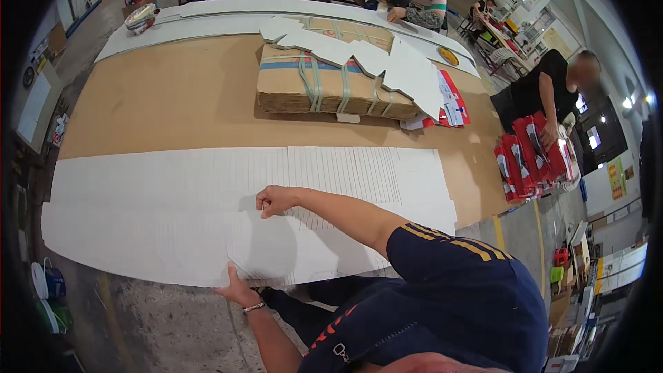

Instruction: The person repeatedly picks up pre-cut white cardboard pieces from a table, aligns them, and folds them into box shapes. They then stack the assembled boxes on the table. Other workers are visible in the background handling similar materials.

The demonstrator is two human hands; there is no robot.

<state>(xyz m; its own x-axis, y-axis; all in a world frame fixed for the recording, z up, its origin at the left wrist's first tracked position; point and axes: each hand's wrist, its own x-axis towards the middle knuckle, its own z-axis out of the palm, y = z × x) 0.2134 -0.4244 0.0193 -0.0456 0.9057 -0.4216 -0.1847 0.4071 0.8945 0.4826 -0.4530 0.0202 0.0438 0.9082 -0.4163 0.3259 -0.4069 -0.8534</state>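
White sheets (159,193) lie fanned beneath the right hand (277,200) — curled together, any pinch unclear — with the left hand (239,291), thumb apart, grip uncertain, at their near edge: spreading looks largely done, the bundle (284,86) beyond both hands still strapped.

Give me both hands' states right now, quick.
Left hand: at near edge of white sheets; grip can't be told.
Right hand: curled closed; contents can't be told.
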